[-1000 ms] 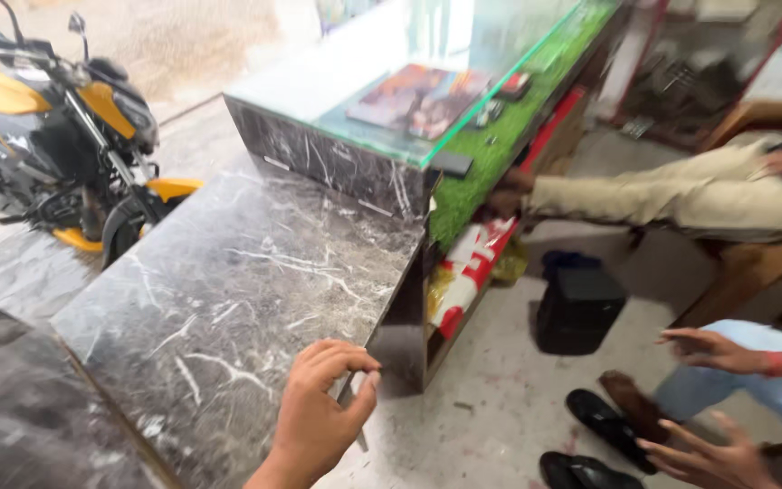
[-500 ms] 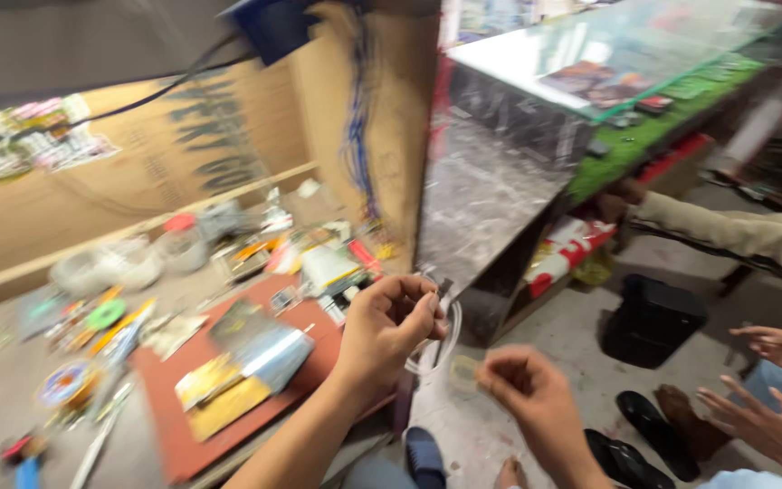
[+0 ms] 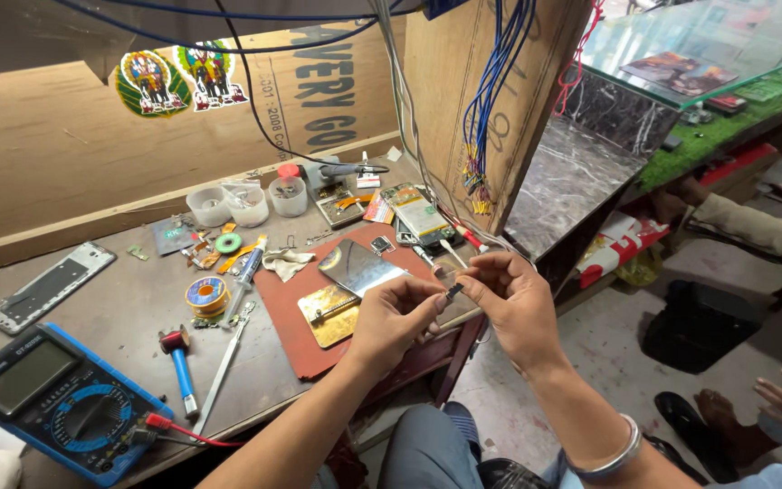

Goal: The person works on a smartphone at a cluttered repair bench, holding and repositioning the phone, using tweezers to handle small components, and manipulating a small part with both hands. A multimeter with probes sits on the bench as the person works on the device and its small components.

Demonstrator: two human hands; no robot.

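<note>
Fingertips of the left hand (image 3: 393, 319) and right hand (image 3: 510, 303) pinch a small dark component (image 3: 453, 290) together, raised just above the red work mat (image 3: 287, 330) for close handling.

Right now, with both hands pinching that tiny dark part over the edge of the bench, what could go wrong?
1. The tiny dark part, pinched between left hand and right hand, may slip and fall to the floor.
2. The left forearm is close to the rust-red work mat; it might sweep the gold metal plate off.
</note>
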